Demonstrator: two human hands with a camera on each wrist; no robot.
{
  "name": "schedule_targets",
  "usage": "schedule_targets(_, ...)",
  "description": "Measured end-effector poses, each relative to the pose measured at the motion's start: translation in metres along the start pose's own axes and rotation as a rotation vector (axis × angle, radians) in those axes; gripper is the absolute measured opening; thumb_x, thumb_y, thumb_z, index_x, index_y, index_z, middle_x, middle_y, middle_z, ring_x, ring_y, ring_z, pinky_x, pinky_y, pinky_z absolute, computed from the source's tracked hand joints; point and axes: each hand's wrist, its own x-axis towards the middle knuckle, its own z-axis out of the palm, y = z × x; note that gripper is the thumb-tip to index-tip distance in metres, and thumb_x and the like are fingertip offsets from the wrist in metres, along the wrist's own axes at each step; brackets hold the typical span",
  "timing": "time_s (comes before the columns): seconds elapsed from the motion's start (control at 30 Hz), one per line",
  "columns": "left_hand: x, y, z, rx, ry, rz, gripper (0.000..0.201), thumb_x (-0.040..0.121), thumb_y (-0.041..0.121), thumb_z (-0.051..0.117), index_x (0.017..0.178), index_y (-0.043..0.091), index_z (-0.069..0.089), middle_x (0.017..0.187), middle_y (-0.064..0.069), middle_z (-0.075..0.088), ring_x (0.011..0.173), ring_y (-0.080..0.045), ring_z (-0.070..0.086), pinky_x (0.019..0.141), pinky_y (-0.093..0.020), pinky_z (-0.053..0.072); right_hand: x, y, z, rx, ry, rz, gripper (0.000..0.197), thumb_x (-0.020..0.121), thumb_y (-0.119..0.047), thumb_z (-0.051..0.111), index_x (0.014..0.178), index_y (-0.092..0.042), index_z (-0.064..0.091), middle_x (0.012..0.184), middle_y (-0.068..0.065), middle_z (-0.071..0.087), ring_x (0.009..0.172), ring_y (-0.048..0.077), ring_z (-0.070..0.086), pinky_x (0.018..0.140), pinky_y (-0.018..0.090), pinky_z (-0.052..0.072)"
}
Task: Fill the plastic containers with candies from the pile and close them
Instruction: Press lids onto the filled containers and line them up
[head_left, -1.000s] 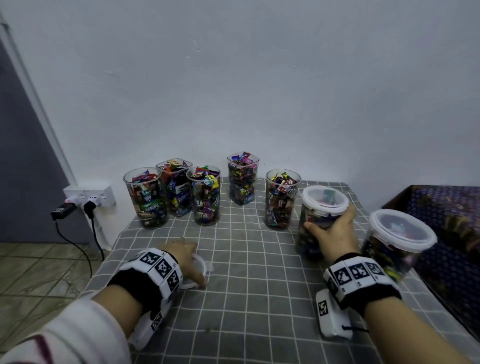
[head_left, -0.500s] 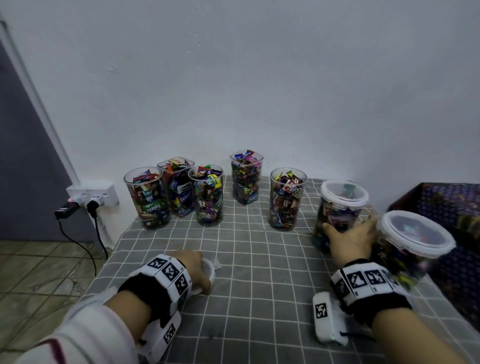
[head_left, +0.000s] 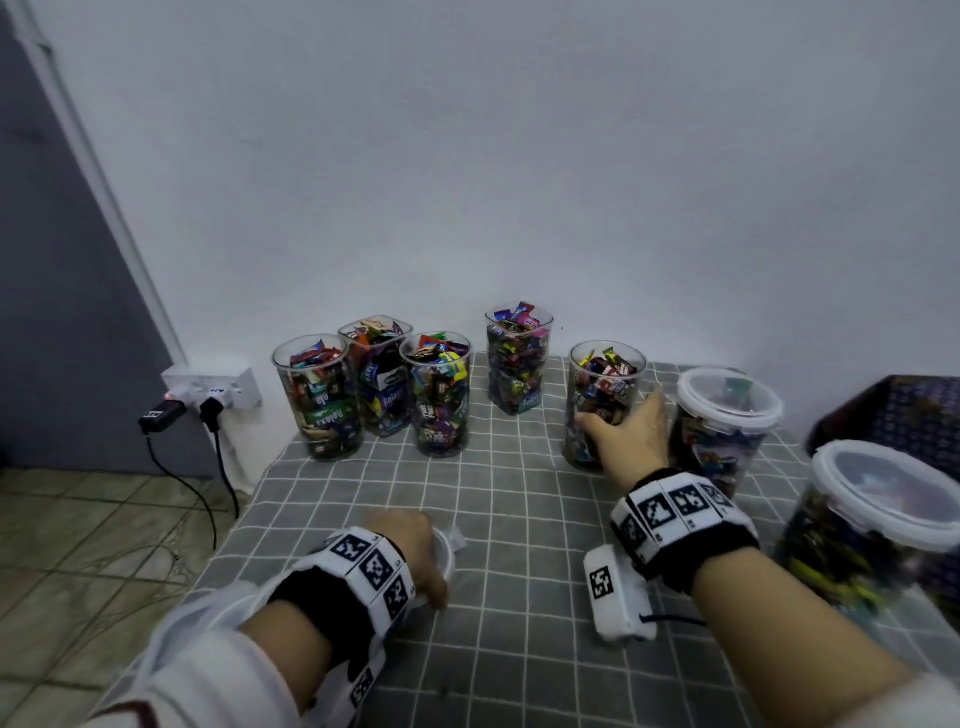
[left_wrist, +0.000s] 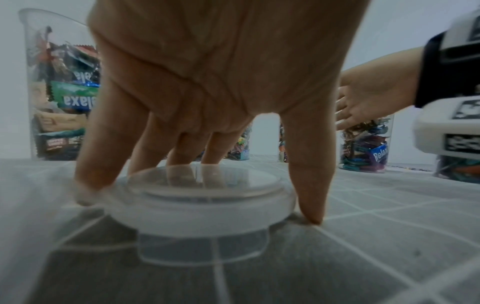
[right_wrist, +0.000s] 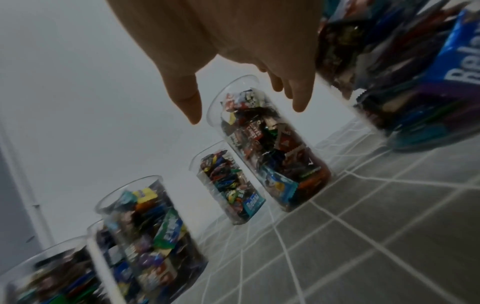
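A clear round lid (head_left: 449, 548) lies flat on the grey checked tablecloth (head_left: 519, 519). My left hand (head_left: 423, 551) covers it, and in the left wrist view the fingers (left_wrist: 109, 144) and thumb curl round the rim of the lid (left_wrist: 205, 209). My right hand (head_left: 621, 415) is spread open in front of an open, candy-filled container (head_left: 605, 374). In the right wrist view my right hand (right_wrist: 246, 111) is just short of that container (right_wrist: 272, 156). Two lidded containers (head_left: 727, 415) (head_left: 878, 525) stand to the right.
Several open containers full of candies (head_left: 441, 395) stand in a row by the white wall. A wall socket with plugs and cables (head_left: 213, 389) hangs beyond the table's left edge, over tiled floor. A dark patterned box (head_left: 893, 415) sits at the far right.
My right hand set the lidded container down beside the other lidded one, let go and moved left to the open container. My left hand stayed on the lid.
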Motion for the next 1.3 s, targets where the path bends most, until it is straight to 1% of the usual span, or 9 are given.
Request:
schedule_targets(0.17, 0.002, -0.001, 0.000, -0.006, -0.010, 0.002, 0.076, 0.065, 0.050, 0.078, 0.127, 0.017, 0.048, 0.124, -0.003, 0.058, 0.112, -0.023, 0.054, 0.093, -0.036, 0.047, 0.032, -0.002, 0.008, 0.051, 0.037, 0.047, 0.110, 0.070, -0.023, 0.080, 0.149, -0.010, 0.004, 0.152, 0.017, 0.023, 0.140, 0.033, 0.023, 0.115, 0.047, 0.020)
schedule_targets(0.27, 0.003, -0.003, 0.002, -0.017, -0.016, 0.000, 0.077, 0.065, 0.049, 0.078, 0.128, 0.017, 0.048, 0.125, -0.004, 0.057, 0.113, -0.024, 0.054, 0.094, -0.038, 0.047, 0.037, 0.001, 0.015, 0.108, 0.023, 0.046, 0.114, 0.068, -0.019, 0.082, 0.149, -0.015, 0.002, 0.149, 0.017, 0.028, 0.136, 0.036, 0.030, 0.113, 0.050, 0.025)
schedule_targets(0.37, 0.003, -0.003, 0.002, -0.024, -0.022, 0.001, 0.077, 0.066, 0.048, 0.078, 0.130, 0.016, 0.047, 0.126, -0.004, 0.056, 0.114, -0.024, 0.054, 0.095, -0.038, 0.047, 0.034, 0.004, 0.018, 0.055, 0.047, 0.032, 0.111, 0.067, -0.019, 0.083, 0.148, -0.014, 0.008, 0.147, 0.017, 0.032, 0.134, 0.035, 0.032, 0.112, 0.047, 0.027)
schedule_targets(0.5, 0.004, -0.003, 0.000, -0.020, -0.036, 0.008, 0.078, 0.067, 0.048, 0.077, 0.131, 0.016, 0.045, 0.127, -0.004, 0.055, 0.115, -0.024, 0.053, 0.096, -0.038, 0.047, 0.030, 0.006, 0.016, -0.098, 0.033, 0.003, 0.095, 0.058, -0.035, 0.087, 0.134, -0.005, 0.037, 0.136, 0.016, 0.040, 0.127, 0.033, 0.038, 0.108, 0.047, 0.033)
schedule_targets(0.63, 0.006, -0.003, 0.001, -0.018, -0.034, 0.005, 0.078, 0.066, 0.048, 0.077, 0.130, 0.017, 0.045, 0.126, -0.004, 0.056, 0.114, -0.023, 0.053, 0.094, -0.037, 0.047, 0.018, 0.009, 0.018, -0.017, -0.064, 0.001, 0.082, 0.054, -0.032, 0.087, 0.121, -0.017, 0.041, 0.121, 0.008, 0.057, 0.112, 0.031, 0.054, 0.098, 0.046, 0.044)
schedule_targets(0.77, 0.004, -0.003, 0.001, -0.021, -0.029, 0.005, 0.076, 0.066, 0.049, 0.077, 0.128, 0.017, 0.047, 0.124, -0.004, 0.057, 0.113, -0.023, 0.054, 0.093, -0.035, 0.047, 0.007, 0.014, 0.020, -0.024, -0.174, -0.001, 0.096, 0.032, -0.056, 0.081, 0.117, -0.031, 0.043, 0.117, 0.001, 0.062, 0.109, 0.025, 0.058, 0.095, 0.046, 0.048)
schedule_targets(0.97, 0.002, -0.003, 0.002, -0.041, -0.007, -0.011, 0.074, 0.066, 0.049, 0.077, 0.126, 0.017, 0.050, 0.122, -0.004, 0.059, 0.110, -0.023, 0.056, 0.091, -0.034, 0.049, -0.037, 0.005, 0.004, -0.099, -0.266, -0.093, 0.077, 0.056, -0.033, 0.087, 0.122, -0.023, 0.047, 0.117, -0.002, 0.060, 0.109, 0.020, 0.055, 0.092, 0.030, 0.043)
schedule_targets(1.2, -0.006, -0.008, -0.017, -0.315, 0.095, -0.052, 0.083, 0.072, 0.053, 0.071, 0.139, 0.015, 0.039, 0.135, -0.007, 0.051, 0.120, -0.024, 0.050, 0.095, -0.029, 0.043, -0.073, 0.008, -0.002, -0.117, -0.369, -0.143, 0.069, 0.053, -0.038, 0.087, 0.105, -0.030, 0.042, 0.105, -0.011, 0.055, 0.104, 0.012, 0.054, 0.090, 0.027, 0.043)
schedule_targets(1.3, -0.018, -0.012, -0.037, -0.495, 0.216, -0.014, 0.086, 0.070, 0.058, 0.071, 0.139, 0.015, 0.042, 0.127, -0.005, 0.055, 0.109, -0.023, 0.054, 0.085, -0.027, 0.044, -0.080, 0.010, -0.003, -0.104, -0.387, -0.166, 0.079, 0.044, -0.046, 0.085, 0.111, -0.028, 0.048, 0.112, -0.008, 0.062, 0.107, 0.015, 0.057, 0.094, 0.035, 0.046)
